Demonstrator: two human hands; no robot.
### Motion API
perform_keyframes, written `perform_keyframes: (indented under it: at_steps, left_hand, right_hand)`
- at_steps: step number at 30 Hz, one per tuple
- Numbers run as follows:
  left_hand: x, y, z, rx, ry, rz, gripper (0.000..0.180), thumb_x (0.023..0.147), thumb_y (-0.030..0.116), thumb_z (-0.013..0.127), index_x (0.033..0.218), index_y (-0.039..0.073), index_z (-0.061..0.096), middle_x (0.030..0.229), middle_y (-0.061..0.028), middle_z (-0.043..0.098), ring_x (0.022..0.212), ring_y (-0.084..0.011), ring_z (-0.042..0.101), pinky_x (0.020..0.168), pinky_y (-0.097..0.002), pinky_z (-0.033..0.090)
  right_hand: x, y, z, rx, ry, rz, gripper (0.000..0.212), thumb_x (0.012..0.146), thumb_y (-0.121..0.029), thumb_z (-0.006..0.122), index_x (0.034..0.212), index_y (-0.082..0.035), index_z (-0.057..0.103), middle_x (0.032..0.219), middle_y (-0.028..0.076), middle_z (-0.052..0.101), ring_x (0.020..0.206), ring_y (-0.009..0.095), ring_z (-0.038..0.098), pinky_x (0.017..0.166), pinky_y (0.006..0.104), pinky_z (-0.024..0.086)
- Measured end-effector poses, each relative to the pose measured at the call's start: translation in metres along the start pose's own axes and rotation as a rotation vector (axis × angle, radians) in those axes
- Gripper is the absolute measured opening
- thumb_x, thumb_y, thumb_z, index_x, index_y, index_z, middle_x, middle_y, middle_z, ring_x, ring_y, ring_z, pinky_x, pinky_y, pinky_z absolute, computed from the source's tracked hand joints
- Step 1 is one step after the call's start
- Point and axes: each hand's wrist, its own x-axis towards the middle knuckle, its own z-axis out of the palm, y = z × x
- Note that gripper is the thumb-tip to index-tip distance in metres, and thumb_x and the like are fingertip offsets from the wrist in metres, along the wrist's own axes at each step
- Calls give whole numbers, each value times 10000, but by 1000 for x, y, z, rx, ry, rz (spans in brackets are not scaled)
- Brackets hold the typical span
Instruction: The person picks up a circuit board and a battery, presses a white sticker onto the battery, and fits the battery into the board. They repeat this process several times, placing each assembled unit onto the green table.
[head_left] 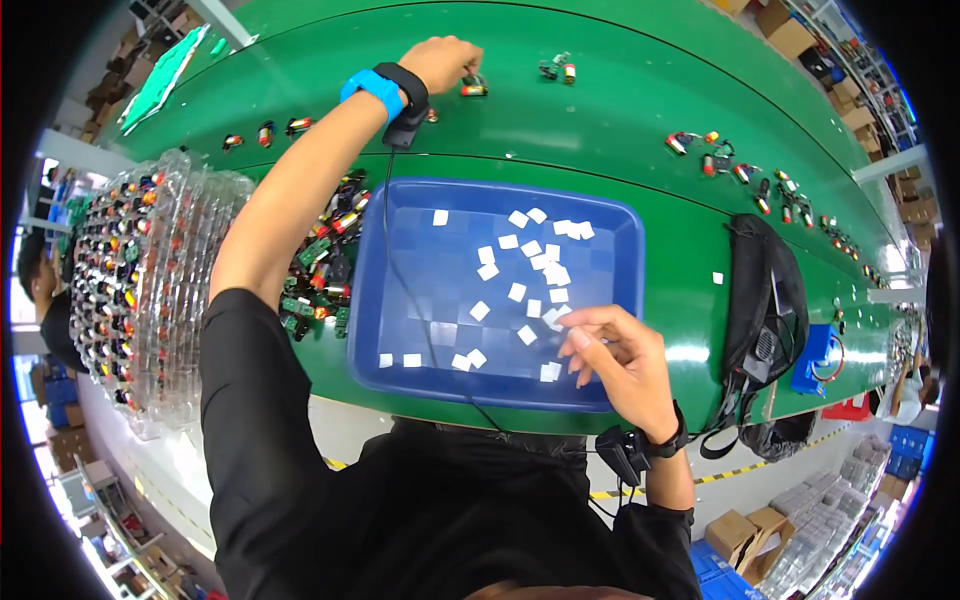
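My left hand (pixel 445 66) reaches to the far part of the green bench, fingertips pinched on a small motor-like part (pixel 474 88) with a red and gold cylinder and wires. My right hand (pixel 628 368) hovers over the front right of a blue tray (pixel 636 250), thumb and fingers apart and slightly curled. Its index fingertip is beside or touching a white square piece (pixel 553 318); I cannot tell which. Several more white squares (pixel 508 242) lie scattered in the tray, some overlapping. A black cable (pixel 408 290) from my left wrist crosses the tray.
Similar small parts (pixel 325 260) are heaped left of the tray. Others (pixel 560 70) lie along the far bench and at right (pixel 745 172). Stacked clear plastic trays (pixel 150 290) hold parts at left. A black bag (pixel 765 300) and blue bin (pixel 818 358) are at right.
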Motion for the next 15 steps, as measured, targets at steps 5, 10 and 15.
perform_keyframes:
  at_steps: [5, 10, 15]
  left_hand:
    - [-75, 111, -58, 82, 235, 240, 119, 865, 101, 624, 972, 59, 595, 887, -120, 648, 892, -331, 641, 717, -446, 533]
    - [-192, 217, -91, -66, 280, 212, 231, 751, 78, 651, 981, 96, 635, 879, -34, 602, 882, -224, 614, 669, -347, 547]
    - [-250, 245, -68, -90, 394, 203, 202, 738, 87, 697, 934, 102, 654, 898, -22, 571, 822, -175, 593, 636, -274, 536]
  right_hand:
    - [12, 4, 11, 27, 9, -64, 254, 1042, -148, 527, 1185, 40, 621, 886, 118, 687, 704, 125, 649, 533, 238, 532]
    - [22, 1, 26, 571, -66, 177, 397, 1079, -292, 413, 1088, 48, 618, 778, 120, 660, 586, 176, 642, 424, 271, 499]
    - [10, 16, 28, 615, -58, 237, 405, 1080, -304, 390, 957, 27, 590, 680, 99, 619, 483, 184, 600, 381, 282, 469]
